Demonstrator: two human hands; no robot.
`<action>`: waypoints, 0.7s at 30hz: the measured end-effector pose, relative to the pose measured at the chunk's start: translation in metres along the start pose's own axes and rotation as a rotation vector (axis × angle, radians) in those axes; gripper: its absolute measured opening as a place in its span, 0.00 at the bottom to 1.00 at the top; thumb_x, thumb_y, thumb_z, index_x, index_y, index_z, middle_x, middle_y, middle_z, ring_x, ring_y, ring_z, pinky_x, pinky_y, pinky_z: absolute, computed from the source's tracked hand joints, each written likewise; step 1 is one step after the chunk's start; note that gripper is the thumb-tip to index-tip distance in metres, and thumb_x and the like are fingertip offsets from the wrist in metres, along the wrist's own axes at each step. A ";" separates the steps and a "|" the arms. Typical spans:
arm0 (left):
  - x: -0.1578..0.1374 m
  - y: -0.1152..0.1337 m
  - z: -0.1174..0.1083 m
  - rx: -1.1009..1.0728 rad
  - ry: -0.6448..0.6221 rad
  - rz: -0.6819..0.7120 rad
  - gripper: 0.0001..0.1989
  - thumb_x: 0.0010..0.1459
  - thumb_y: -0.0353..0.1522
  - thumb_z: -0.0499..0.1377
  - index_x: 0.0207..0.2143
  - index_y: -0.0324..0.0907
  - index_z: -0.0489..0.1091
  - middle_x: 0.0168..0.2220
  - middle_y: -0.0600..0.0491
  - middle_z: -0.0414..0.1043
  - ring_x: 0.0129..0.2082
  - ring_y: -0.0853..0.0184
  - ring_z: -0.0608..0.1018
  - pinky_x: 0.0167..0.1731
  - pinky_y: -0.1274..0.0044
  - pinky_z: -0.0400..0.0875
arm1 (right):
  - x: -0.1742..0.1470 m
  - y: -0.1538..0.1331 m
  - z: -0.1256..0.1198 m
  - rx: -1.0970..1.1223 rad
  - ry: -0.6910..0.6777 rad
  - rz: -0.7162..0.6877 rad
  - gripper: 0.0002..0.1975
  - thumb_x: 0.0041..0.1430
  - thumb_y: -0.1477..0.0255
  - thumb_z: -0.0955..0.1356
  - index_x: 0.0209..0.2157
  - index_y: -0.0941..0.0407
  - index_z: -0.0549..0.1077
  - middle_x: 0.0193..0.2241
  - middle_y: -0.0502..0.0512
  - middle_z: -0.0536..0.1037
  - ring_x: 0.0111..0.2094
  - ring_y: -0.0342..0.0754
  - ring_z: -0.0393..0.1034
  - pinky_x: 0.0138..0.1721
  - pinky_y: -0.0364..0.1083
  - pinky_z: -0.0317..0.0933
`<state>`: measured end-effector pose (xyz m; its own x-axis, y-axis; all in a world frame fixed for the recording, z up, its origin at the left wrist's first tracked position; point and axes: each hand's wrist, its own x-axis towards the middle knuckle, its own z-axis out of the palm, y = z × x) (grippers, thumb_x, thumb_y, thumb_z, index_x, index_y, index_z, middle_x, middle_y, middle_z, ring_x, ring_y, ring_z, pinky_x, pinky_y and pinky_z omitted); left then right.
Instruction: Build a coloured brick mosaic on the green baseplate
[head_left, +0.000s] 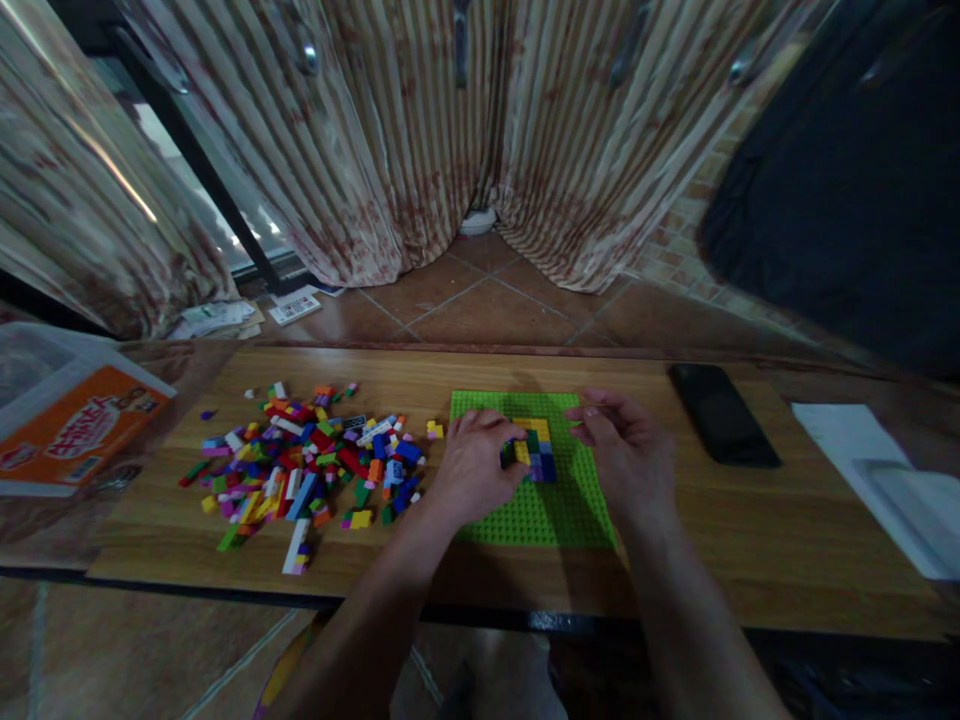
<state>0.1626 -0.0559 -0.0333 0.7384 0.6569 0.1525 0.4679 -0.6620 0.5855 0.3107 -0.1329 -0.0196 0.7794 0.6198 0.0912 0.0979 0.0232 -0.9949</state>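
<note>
A green studded baseplate (pixel 577 510) lies on the wooden table. Near its middle sits a low square build of toy building bricks (pixel 541 462) in yellow, green, blue and purple. My left hand (pixel 476 465) is bent over the left side of this build, thumb and index finger closed around its edge; a dark green part shows between them. Over the plate's right edge, my right hand (pixel 634 455) holds its thumb and fingertips together in a pinch. Something small and yellowish green shows at the tips, too small to name. The left hand's other fingers are partly hidden.
A loose pile of mixed toy bricks (pixel 300 465) spreads over the table's left part. A yellow brick (pixel 435 430) lies beside the baseplate. Right of it are a black phone (pixel 721 413) and white paper (pixel 862 450). A clear tub with an orange label (pixel 90 425) stands far left.
</note>
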 end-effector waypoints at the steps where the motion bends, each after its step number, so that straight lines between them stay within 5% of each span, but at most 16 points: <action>1: 0.000 0.000 0.000 0.008 -0.002 0.001 0.16 0.50 0.32 0.65 0.44 0.45 0.75 0.42 0.51 0.73 0.46 0.57 0.71 0.49 0.64 0.65 | 0.000 0.000 0.000 0.001 -0.002 -0.001 0.12 0.51 0.67 0.69 0.37 0.57 0.73 0.28 0.53 0.79 0.28 0.45 0.74 0.31 0.47 0.69; 9: 0.000 -0.006 -0.003 -0.046 -0.010 0.042 0.15 0.52 0.32 0.64 0.44 0.45 0.75 0.43 0.52 0.74 0.47 0.59 0.71 0.51 0.64 0.65 | 0.002 0.005 -0.003 -0.079 -0.007 0.036 0.13 0.51 0.66 0.68 0.38 0.57 0.74 0.28 0.54 0.80 0.28 0.46 0.74 0.32 0.47 0.68; 15: 0.001 -0.006 -0.005 -0.090 -0.006 0.041 0.15 0.50 0.29 0.65 0.43 0.42 0.74 0.44 0.50 0.73 0.46 0.59 0.72 0.51 0.64 0.66 | -0.002 0.006 -0.010 -0.579 -0.294 -0.032 0.11 0.56 0.67 0.65 0.32 0.57 0.78 0.27 0.55 0.80 0.29 0.48 0.73 0.32 0.46 0.62; 21: -0.001 -0.008 -0.008 -0.135 0.019 0.034 0.12 0.49 0.26 0.64 0.39 0.41 0.74 0.43 0.50 0.72 0.47 0.61 0.72 0.52 0.66 0.67 | -0.009 0.000 -0.007 -0.667 -0.505 -0.072 0.12 0.58 0.66 0.65 0.29 0.55 0.79 0.23 0.50 0.79 0.24 0.44 0.69 0.28 0.44 0.55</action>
<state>0.1542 -0.0484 -0.0324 0.7428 0.6425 0.1880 0.3724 -0.6299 0.6816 0.3077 -0.1442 -0.0198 0.4021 0.9149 -0.0341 0.6059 -0.2939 -0.7392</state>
